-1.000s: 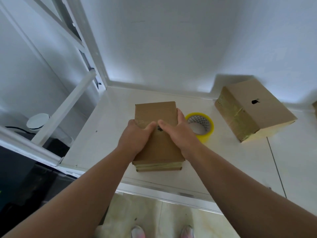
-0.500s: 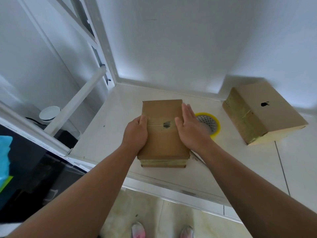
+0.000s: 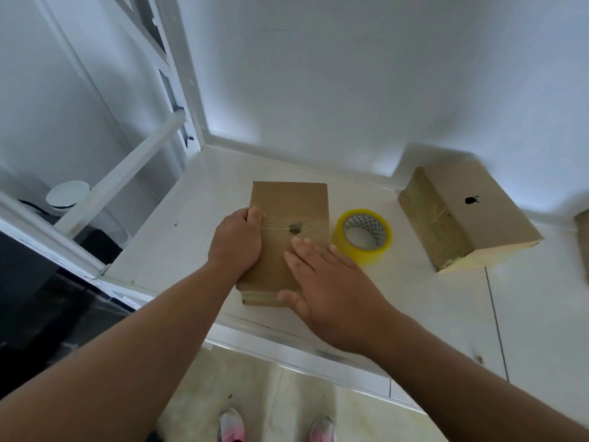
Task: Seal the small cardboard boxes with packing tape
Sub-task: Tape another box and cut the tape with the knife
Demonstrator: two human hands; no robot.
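A small brown cardboard box (image 3: 291, 202) lies flat on the white counter (image 3: 191, 224), with a strip of clear tape running across its top over a dark logo. My left hand (image 3: 237, 244) grips the box's left edge, fingers curled over onto the top. My right hand (image 3: 322, 279) lies flat on the near right part of the box, fingers straight, thumb by the near edge. A roll of yellow packing tape (image 3: 363, 236) rests on the counter just right of the box.
A second, larger taped cardboard box (image 3: 468, 215) with a dark logo sits at the right by the wall. Another brown box edge (image 3: 582, 231) shows at the far right. A white frame (image 3: 127, 167) borders the counter's left; its front edge is near me.
My right hand slid back from the box's right edge to lie flat on its near top, uncovering the tape roll. My left hand stays on the left edge.
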